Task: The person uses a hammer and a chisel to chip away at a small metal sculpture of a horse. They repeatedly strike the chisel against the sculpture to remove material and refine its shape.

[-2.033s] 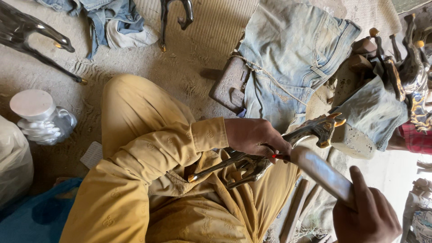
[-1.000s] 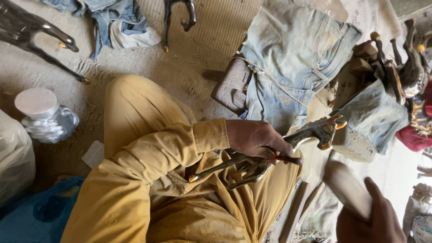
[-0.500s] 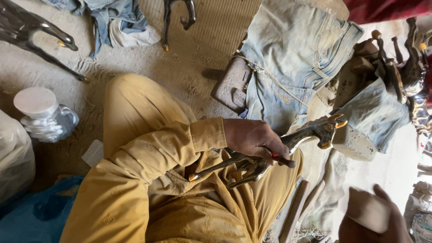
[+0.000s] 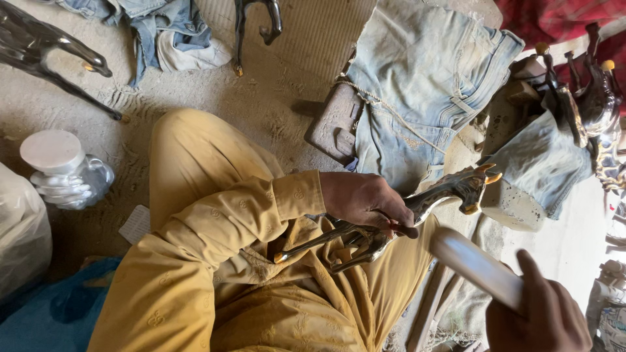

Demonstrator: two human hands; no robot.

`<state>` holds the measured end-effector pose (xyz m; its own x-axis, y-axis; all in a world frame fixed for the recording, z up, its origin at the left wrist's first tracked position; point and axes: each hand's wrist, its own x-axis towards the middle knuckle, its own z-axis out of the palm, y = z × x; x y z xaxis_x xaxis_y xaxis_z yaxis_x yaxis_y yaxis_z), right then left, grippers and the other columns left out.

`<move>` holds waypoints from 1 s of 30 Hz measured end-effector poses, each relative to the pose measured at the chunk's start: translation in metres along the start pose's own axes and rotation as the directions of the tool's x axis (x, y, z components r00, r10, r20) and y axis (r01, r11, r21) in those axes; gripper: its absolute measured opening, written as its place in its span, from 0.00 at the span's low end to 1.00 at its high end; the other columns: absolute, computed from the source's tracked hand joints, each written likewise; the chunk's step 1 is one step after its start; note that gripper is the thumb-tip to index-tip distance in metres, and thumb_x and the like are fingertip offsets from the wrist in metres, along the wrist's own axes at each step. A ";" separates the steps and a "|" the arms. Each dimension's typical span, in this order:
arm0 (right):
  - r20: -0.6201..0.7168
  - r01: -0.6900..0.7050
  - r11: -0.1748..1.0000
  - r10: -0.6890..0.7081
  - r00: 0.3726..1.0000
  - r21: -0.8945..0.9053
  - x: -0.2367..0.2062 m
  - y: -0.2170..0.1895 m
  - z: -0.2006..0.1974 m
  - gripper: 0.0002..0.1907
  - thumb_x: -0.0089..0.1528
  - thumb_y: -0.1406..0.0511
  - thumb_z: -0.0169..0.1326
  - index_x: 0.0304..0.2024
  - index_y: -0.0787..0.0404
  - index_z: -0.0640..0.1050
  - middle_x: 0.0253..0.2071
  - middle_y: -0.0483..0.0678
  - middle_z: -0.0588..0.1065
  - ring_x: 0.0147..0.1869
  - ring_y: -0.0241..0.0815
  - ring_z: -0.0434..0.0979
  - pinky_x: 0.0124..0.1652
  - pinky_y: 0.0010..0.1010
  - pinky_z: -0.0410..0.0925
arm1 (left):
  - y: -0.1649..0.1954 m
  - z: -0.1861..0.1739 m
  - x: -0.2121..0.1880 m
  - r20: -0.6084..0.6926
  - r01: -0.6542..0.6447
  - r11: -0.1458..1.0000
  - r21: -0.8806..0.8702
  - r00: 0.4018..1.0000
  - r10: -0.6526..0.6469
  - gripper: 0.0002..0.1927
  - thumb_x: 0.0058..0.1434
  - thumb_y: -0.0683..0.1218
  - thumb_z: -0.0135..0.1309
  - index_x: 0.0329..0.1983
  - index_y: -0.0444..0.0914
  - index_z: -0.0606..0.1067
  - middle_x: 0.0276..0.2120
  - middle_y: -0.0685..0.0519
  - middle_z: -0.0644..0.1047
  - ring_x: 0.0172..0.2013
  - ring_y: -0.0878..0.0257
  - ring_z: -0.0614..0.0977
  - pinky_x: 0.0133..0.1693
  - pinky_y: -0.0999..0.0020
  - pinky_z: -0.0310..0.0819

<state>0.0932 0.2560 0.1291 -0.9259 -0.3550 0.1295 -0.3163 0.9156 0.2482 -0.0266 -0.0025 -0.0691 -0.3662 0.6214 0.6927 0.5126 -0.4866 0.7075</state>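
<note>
A: Left hand (image 4: 362,199) status?
B: Closed around the body of a brass animal figurine (image 4: 417,205), held over the lap.
A: Right hand (image 4: 544,319)?
B: Closed on a pale flat tool (image 4: 473,264), just beside the figurine, apart from it, above the floor (image 4: 261,91).

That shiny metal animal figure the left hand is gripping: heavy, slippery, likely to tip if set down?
The metal animal figure looks like rigid cast metal, so probably heavy for its size. Its polished surface seems slippery; the left hand wraps its body fully. Thin legs suggest it tips easily on the sandy floor.
</note>
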 end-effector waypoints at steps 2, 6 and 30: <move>0.020 0.030 0.999 -0.029 0.999 -0.042 -0.003 0.005 0.003 0.26 0.57 0.71 0.57 0.59 0.73 0.76 0.36 0.62 0.80 0.41 0.54 0.84 0.47 0.44 0.77 | 0.001 0.000 -0.002 0.001 0.055 0.998 0.002 0.998 -0.055 0.12 0.68 0.43 0.59 0.54 0.40 0.77 0.39 0.53 0.84 0.40 0.63 0.87 0.43 0.64 0.80; 0.049 0.069 0.989 -0.063 0.997 -0.130 -0.008 0.013 0.010 0.24 0.59 0.71 0.57 0.59 0.71 0.77 0.34 0.58 0.81 0.37 0.50 0.85 0.45 0.42 0.77 | 0.003 -0.003 -0.001 0.003 0.041 0.999 0.032 0.999 -0.041 0.16 0.65 0.43 0.59 0.56 0.40 0.77 0.39 0.53 0.84 0.39 0.63 0.86 0.44 0.65 0.80; -0.091 -0.007 0.983 0.024 0.996 0.184 -0.004 -0.003 0.010 0.27 0.59 0.72 0.58 0.62 0.71 0.75 0.39 0.61 0.80 0.45 0.52 0.83 0.47 0.39 0.77 | 0.006 -0.006 0.000 0.049 0.053 0.998 -0.023 0.997 -0.052 0.14 0.65 0.43 0.60 0.54 0.40 0.79 0.39 0.54 0.85 0.39 0.65 0.87 0.43 0.66 0.81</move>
<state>0.0956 0.2566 0.1181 -0.9106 -0.3487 0.2219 -0.3427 0.9371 0.0660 -0.0281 -0.0088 -0.0642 -0.3537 0.6753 0.6472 0.4744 -0.4668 0.7464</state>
